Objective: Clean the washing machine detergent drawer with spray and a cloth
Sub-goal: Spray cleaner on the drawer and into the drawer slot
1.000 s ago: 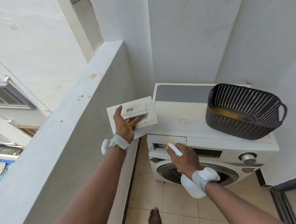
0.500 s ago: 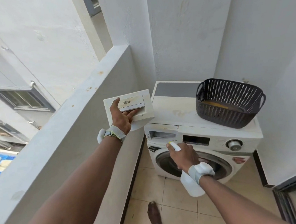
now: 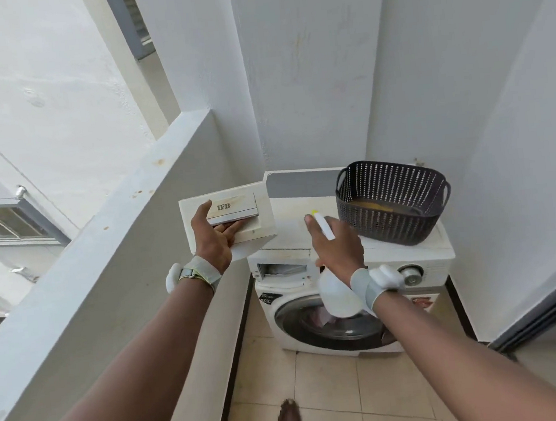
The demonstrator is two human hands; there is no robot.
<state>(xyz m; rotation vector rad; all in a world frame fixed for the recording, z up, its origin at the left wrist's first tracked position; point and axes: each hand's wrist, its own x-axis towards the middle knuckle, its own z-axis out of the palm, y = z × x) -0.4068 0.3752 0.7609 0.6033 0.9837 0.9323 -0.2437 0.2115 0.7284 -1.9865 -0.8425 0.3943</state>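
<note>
Fingers (image 3: pixel 229 229) of the left hand (image 3: pixel 215 241) are clamped on the detergent drawer (image 3: pixel 228 220), held beside the washing machine (image 3: pixel 352 291); the spray bottle (image 3: pixel 337 294) is gripped by the right hand (image 3: pixel 337 245).

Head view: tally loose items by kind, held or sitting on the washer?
Drawer: 1, in left hand
Spray bottle: 1, in right hand
Basket: 1, on the washer
Cloth: 0 visible
Total: 3
</note>
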